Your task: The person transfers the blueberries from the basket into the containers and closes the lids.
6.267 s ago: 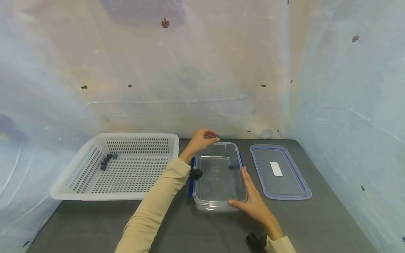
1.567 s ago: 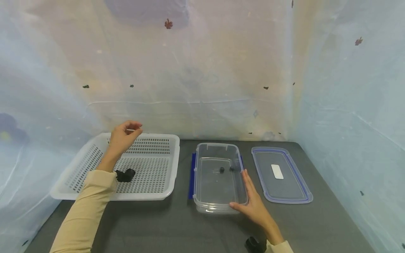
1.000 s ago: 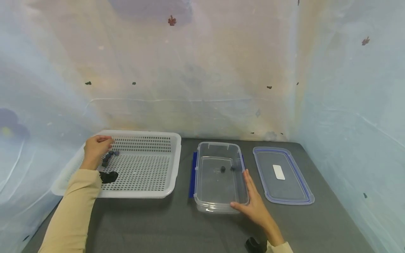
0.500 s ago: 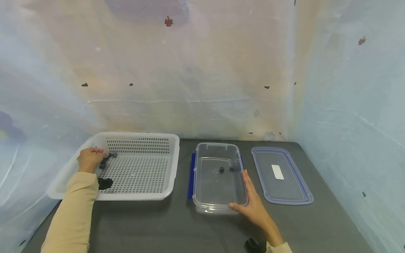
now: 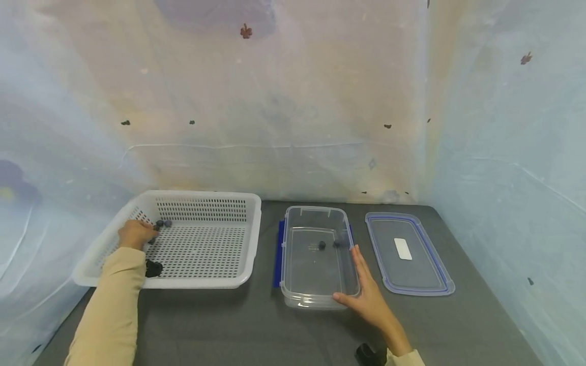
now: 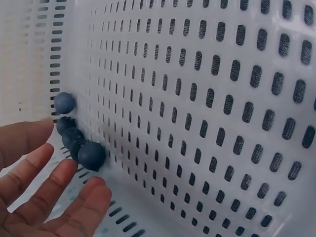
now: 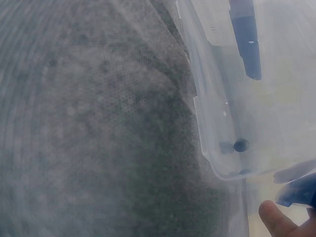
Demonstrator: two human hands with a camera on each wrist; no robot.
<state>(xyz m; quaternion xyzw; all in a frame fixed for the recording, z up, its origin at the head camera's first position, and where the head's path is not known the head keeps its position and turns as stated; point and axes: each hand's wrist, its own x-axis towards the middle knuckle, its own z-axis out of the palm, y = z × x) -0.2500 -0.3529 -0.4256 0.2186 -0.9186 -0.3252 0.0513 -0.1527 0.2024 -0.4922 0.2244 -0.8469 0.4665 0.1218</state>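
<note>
Several blueberries [image 6: 92, 156] lie in a row along the left end of the white perforated basket [image 5: 197, 283]. My left hand [image 5: 134, 234] is down in the basket beside them. In the left wrist view its fingertips [image 6: 98, 190] are loosely bent and apart, very near the berries, with none pinched between them; whether one touches cannot be told. My right hand [image 5: 368, 297] rests against the right side and near corner of a clear plastic container [image 5: 316, 300], fingers straight and thumb at the near rim. Inside that container lies a blueberry [image 5: 322, 245], with another dark spot near the right wall.
A clear lid [image 5: 407, 254] with a blue seal and white label lies flat to the right of the container. Blue clip flaps [image 5: 278, 254] hang at the container's sides. The dark grey table [image 5: 220, 325] meets a patterned sheet [image 5: 293, 101] behind.
My left hand has gone from over the container, across to the basket's left end, and down to the berries. A blueberry now shows mid-container. My right hand has stayed at the container.
</note>
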